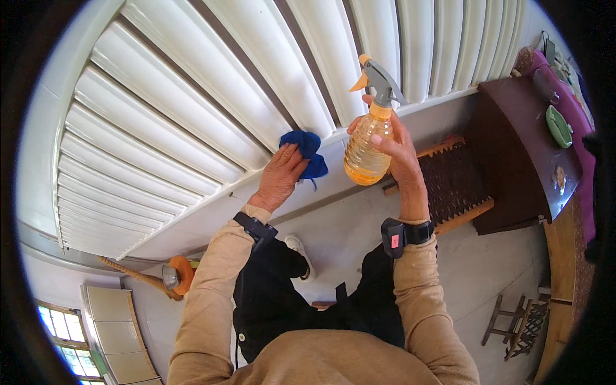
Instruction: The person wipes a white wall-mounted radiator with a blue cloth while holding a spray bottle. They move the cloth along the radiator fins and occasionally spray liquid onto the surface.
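Observation:
My left hand (281, 175) presses a folded blue cloth (303, 144) against the lower edge of a white ribbed radiator (231, 72). Part of the cloth hangs below my fingers, off the radiator. In my right hand (403, 149) is a clear ribbed spray bottle (368, 144) with an orange collar and a grey trigger head. My thumb and fingers wrap its body, while the orange trigger stands free of them. A little orange liquid sits at its bottom. The bottle is held in front of the radiator, its nozzle pointing up and left.
A dark wooden cabinet (524, 110) stands at right, bearing a green dish (558, 126). Beside it is a low woven-seat stool (452, 183). Another small stool (517, 325) is on the floor at lower right. A broom (144, 279) and a metal bowl (170, 277) are at left.

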`<state>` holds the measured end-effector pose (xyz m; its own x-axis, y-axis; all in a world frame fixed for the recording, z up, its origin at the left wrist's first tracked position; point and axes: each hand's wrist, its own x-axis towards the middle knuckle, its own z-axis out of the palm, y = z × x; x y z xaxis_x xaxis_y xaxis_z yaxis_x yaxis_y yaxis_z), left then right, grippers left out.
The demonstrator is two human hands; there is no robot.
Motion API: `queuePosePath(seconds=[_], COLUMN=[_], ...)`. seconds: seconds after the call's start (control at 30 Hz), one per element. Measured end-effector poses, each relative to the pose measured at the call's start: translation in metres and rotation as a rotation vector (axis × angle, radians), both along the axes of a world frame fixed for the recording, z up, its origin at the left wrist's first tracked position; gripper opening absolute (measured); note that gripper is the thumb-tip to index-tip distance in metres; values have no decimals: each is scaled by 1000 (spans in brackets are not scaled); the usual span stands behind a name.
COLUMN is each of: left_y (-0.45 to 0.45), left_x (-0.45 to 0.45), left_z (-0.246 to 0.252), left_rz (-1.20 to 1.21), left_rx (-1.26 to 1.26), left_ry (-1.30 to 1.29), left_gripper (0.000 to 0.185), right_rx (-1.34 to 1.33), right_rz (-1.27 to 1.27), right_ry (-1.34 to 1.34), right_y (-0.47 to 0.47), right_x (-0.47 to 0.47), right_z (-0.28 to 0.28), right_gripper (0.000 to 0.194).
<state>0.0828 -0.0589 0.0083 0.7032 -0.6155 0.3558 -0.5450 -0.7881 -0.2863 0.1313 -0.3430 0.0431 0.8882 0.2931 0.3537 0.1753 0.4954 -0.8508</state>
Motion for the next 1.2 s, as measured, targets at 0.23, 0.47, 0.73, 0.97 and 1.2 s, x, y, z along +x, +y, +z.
queuePosePath(seconds=[0.23, 0.47, 0.73, 0.97, 1.2], left_y=[-18, -48, -98, -79, -81], left_x=[2, 9, 37, 22, 23], left_z=[4, -4, -11, 0, -5], left_rz=[-27, -67, 48, 63, 48], left_rx=[-90, -91, -124, -54, -113], left_ry=[30, -8, 27, 52, 21], left_gripper=[41, 47, 35, 41, 49], right_rx=[34, 37, 20, 13, 26], right_rz=[13, 43, 38, 20, 21], right_ry=[9, -9, 9, -8, 14], right_y=[1, 3, 4, 2, -6], right_x=[1, 2, 4, 3, -1], right_z=[-1, -3, -5, -4, -2], right_gripper=[88, 88, 88, 87, 87])
